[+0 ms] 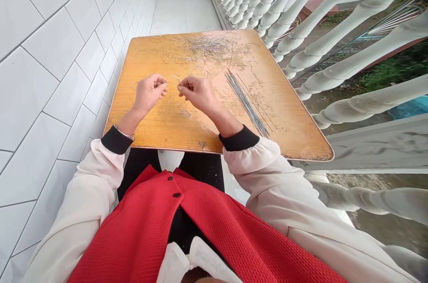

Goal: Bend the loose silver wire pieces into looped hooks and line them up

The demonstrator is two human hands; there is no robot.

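My left hand [150, 92] and my right hand [198, 91] are raised close together over the near left part of the wooden table. Each has its thumb and fingertips pinched together. Between them a thin, pale wire [174, 77] arches in a short curve, its ends running into the two pinches. Its full shape is hidden by my fingers. Right of my right hand lies a bundle of straight, thin grey wires [247, 104]. Farther back, a loose tangle of bent wires [212, 45] is spread on the tabletop.
The worn tabletop [160, 133] has peeled patches and a few stray wire loops on it. A white tiled wall [50, 69] runs along the left. On the right stands a white balustrade [301, 51], with greenery beyond it.
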